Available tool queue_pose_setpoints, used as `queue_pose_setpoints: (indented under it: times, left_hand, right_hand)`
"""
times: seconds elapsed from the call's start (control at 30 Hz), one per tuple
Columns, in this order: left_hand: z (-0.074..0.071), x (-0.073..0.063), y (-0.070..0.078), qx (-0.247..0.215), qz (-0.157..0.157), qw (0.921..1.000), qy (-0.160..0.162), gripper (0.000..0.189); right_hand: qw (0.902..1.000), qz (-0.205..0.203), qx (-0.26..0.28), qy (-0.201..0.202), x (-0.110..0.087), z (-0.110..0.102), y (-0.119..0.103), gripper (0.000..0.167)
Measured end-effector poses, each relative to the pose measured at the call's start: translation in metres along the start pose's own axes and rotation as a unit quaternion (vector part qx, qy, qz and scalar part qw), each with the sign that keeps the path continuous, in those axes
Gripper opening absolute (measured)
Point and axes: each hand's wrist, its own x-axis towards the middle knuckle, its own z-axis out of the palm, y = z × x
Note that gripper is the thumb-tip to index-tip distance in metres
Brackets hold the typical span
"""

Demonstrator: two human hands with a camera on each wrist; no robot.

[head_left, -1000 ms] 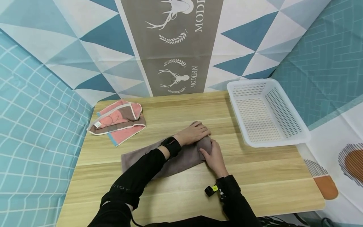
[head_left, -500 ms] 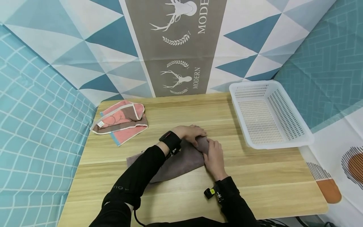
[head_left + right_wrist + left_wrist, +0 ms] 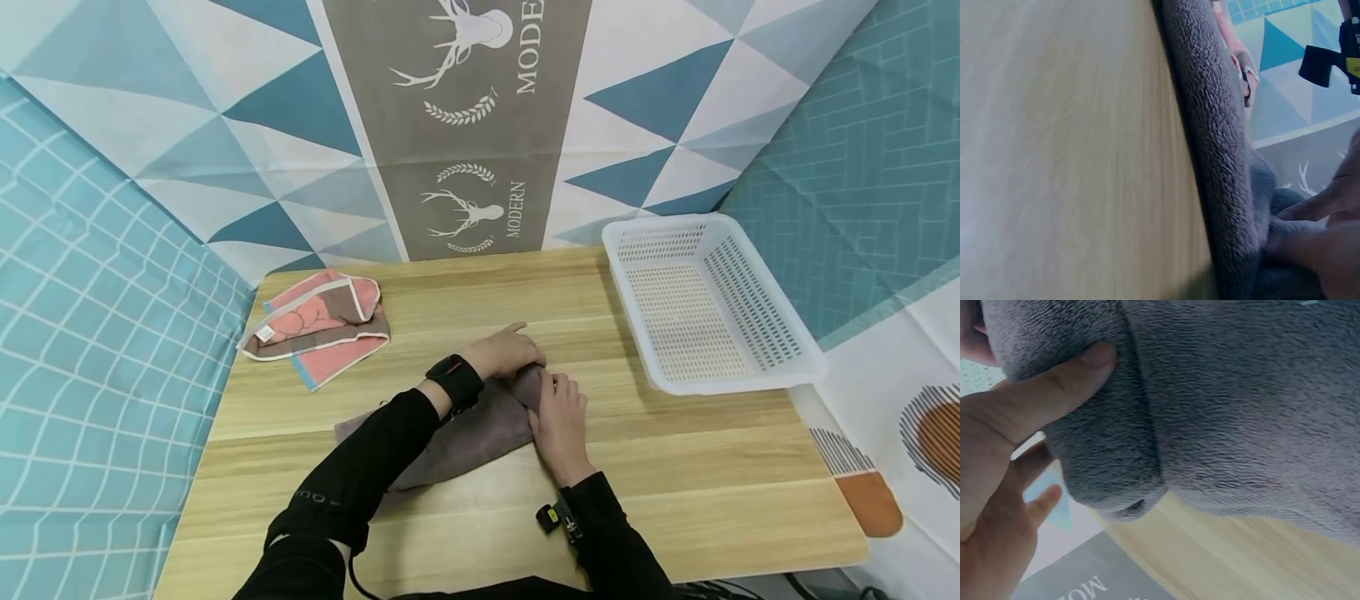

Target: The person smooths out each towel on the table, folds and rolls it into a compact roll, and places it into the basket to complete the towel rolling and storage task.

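Observation:
A grey towel (image 3: 472,446) lies across the middle of the wooden table, its right end rolled into a thick fold. My left hand (image 3: 504,353) grips the far side of that roll. In the left wrist view the thumb presses on the plush roll (image 3: 1100,434), with the other fingers behind it. My right hand (image 3: 562,427) holds the near right end of the roll, its thumb on the towel. The right wrist view shows the towel's long edge (image 3: 1210,125) and the right hand (image 3: 1329,250) at lower right. The left forearm covers part of the towel.
A pink and brown towel (image 3: 318,321) with white edging lies loosely folded at the back left. A white perforated plastic basket (image 3: 660,375) stands at the back right. Patterned cloth walls (image 3: 480,125) enclose the wooden table (image 3: 720,500) at the back and sides.
The left hand has gone from lying over the roll to curling round its far end. The right hand has shifted slightly left. The grey towel's near edge now bulges more toward me.

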Motion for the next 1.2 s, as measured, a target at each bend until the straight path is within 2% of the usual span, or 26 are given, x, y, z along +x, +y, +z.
queue_pose_setpoints:
  times: [0.1, 0.23, 0.53, 0.67, 0.83, 0.9, 0.97, 1.07, 1.13, 1.2]
  left_hand:
    - [0.005, -0.001, -0.002, 0.005, 0.003, 0.9995, 0.029, 0.041]
    - [0.013, -0.002, -0.006, 0.007, 0.005, 0.9976, 0.069, 0.034]
    - [0.029, -0.004, -0.007, -0.002, 0.028, 0.9874, 0.156, 0.027]
    - [0.035, -0.002, -0.009, -0.004, 0.038, 0.9780, 0.205, 0.026]
    - [0.045, 0.003, -0.010, 0.013, 0.046, 0.9638, 0.262, 0.022]
    - [0.049, 0.004, -0.010, 0.016, 0.043, 0.9599, 0.277, 0.019]
    - [0.050, 0.004, -0.009, 0.018, 0.038, 0.9585, 0.282, 0.018]
    - [0.048, 0.004, -0.008, 0.021, 0.036, 0.9595, 0.279, 0.017]
    - [0.042, 0.003, -0.006, 0.022, 0.036, 0.9640, 0.263, 0.018]
    - [0.033, 0.000, -0.002, 0.030, 0.029, 0.9719, 0.232, 0.018]
  right_hand:
    - [0.9993, 0.011, 0.033, -0.011, -0.001, -0.005, 0.000, 0.065]
    - [0.9947, 0.042, 0.090, -0.027, -0.002, -0.009, 0.001, 0.058]
    - [0.9868, 0.095, 0.110, -0.071, -0.003, -0.011, 0.006, 0.060]
    - [0.9723, 0.140, 0.157, -0.102, 0.002, -0.014, 0.010, 0.068]
    - [0.9440, 0.186, 0.236, -0.137, 0.010, -0.020, 0.013, 0.075]
    - [0.9363, 0.196, 0.254, -0.142, 0.012, -0.022, 0.014, 0.076]
    - [0.9355, 0.198, 0.257, -0.141, 0.014, -0.022, 0.014, 0.075]
    - [0.9416, 0.190, 0.249, -0.124, 0.013, -0.021, 0.012, 0.070]
    - [0.9486, 0.183, 0.233, -0.112, 0.012, -0.020, 0.010, 0.066]
    - [0.9565, 0.173, 0.214, -0.096, 0.012, -0.019, 0.008, 0.063]
